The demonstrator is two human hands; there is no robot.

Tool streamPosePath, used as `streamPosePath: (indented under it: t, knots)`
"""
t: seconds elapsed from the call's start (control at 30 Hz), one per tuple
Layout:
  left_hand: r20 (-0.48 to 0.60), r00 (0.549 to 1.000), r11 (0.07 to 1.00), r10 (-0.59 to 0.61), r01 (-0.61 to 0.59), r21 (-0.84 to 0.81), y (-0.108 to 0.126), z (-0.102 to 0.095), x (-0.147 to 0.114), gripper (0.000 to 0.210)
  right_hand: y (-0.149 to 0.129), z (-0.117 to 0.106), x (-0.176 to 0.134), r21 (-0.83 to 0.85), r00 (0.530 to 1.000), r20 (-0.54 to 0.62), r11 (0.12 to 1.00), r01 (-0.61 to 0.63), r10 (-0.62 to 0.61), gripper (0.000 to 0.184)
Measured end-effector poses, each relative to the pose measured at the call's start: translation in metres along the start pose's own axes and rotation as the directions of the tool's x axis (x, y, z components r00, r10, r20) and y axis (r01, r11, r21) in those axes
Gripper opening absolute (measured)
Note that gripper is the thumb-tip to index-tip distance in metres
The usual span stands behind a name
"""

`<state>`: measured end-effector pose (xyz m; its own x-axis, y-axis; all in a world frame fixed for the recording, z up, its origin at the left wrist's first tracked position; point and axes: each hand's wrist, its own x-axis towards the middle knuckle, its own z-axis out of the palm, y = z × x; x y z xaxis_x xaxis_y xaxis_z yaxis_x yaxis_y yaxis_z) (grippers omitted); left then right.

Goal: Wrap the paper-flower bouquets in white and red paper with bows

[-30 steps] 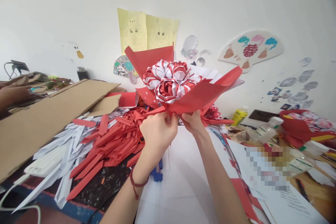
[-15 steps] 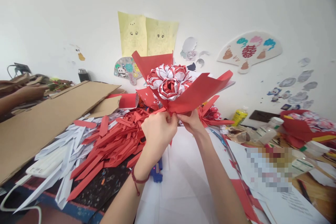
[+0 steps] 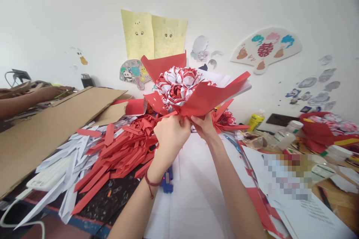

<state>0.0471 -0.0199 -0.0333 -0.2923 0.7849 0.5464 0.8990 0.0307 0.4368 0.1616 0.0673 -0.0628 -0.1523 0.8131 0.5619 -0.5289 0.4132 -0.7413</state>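
A bouquet of folded red and white paper flowers stands in front of me, wrapped in red paper. My left hand is closed at the narrow base of the wrapping, its fingers curled in. Beside it my right hand pinches the same gathered base, thumb towards the left hand. The stem end is mostly hidden behind my hands. A blue glue gun lies near my left wrist on white paper.
Folded red paper strips and white strips heap at left, beside a cardboard sheet. Another person's hand is at far left. Bottles and a second bouquet stand at right.
The bouquet turns and tilts slightly as my hands keep gripping its base. The other person's hand at far left has moved right, a thin green piece now showing near it.
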Motion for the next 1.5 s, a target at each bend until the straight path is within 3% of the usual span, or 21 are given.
streamPosePath:
  t: [0.27, 0.5, 0.8, 1.03, 1.2, 1.5]
  knots:
    - [-0.051, 0.996, 0.996, 0.069, -0.067, 0.05, 0.007, 0.002, 0.002, 0.041, 0.0, 0.004, -0.001, -0.015, 0.99, -0.094, 0.994, 0.108, -0.109, 0.059]
    - [-0.135, 0.98, 0.989, 0.145, -0.146, 0.004, 0.011, -0.006, 0.006, 0.037, -0.009, 0.015, -0.005, 0.004, 0.967, -0.2, 0.986, 0.165, -0.16, 0.064]
    - [-0.004, 0.979, 0.975, 0.204, -0.204, -0.084, -0.004, -0.002, 0.027, 0.04, -0.001, 0.017, -0.002, -0.063, 0.952, -0.212, 0.975, 0.213, -0.222, 0.069]
    - [0.105, 0.962, 0.964, 0.252, -0.239, -0.12, -0.01, 0.0, 0.037, 0.037, 0.007, 0.012, 0.0, -0.11, 0.939, -0.262, 0.974, 0.2, -0.222, 0.052]
    - [0.147, 0.957, 0.96, 0.249, -0.223, -0.171, -0.009, 0.003, 0.04, 0.039, 0.01, 0.005, 0.001, -0.177, 0.95, -0.214, 0.965, 0.192, -0.228, 0.03]
    - [0.213, 0.944, 0.949, 0.252, -0.198, -0.244, -0.012, 0.011, 0.045, 0.038, 0.013, 0.002, 0.002, -0.173, 0.941, -0.228, 0.962, 0.213, -0.25, 0.034]
